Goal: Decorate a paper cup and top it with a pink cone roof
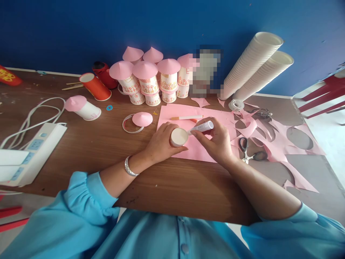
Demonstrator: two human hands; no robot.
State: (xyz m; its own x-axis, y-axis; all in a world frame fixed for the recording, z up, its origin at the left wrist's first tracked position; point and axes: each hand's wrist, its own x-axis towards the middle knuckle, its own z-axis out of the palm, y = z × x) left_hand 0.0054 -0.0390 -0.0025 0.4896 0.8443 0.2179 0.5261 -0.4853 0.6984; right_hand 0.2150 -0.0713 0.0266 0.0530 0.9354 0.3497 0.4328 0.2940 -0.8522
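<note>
Two hands, both in use. Left hand [163, 139] curled around 1 paper cup [179, 137], thumb along the near side, round end facing up; cup is held over the pink sheet [199, 153]. Right hand [217, 142] closed in a pen grip on 1 white marker [203, 126], tip right at the cup's side; can't tell if touching. 1 silver bracelet [130, 167] on left wrist.

On the sheet: 1 white-and-tan pen [187, 117], plus 1 orange item [194, 121] mostly hidden.

Left of the sheet: 1 small pink cone [142, 119] partly over 1 ring [128, 126]. Farther left, 1 cup with a pink cone top [91, 110] on its side, 1 blue disc [109, 107], 1 orange cylinder [97, 87], 1 power strip [40, 149] with white cable [32, 105].

Behind: 6 pink cone roofs [145, 70] visible on the decorated cup towers [152, 88]; 1 blurred patch beside them.

Right: 2 tall cup stacks [252, 64] leaning, 1 tape roll [236, 104] at their foot, 2 scissors [245, 153], several pink scraps [277, 133], uncounted.
</note>
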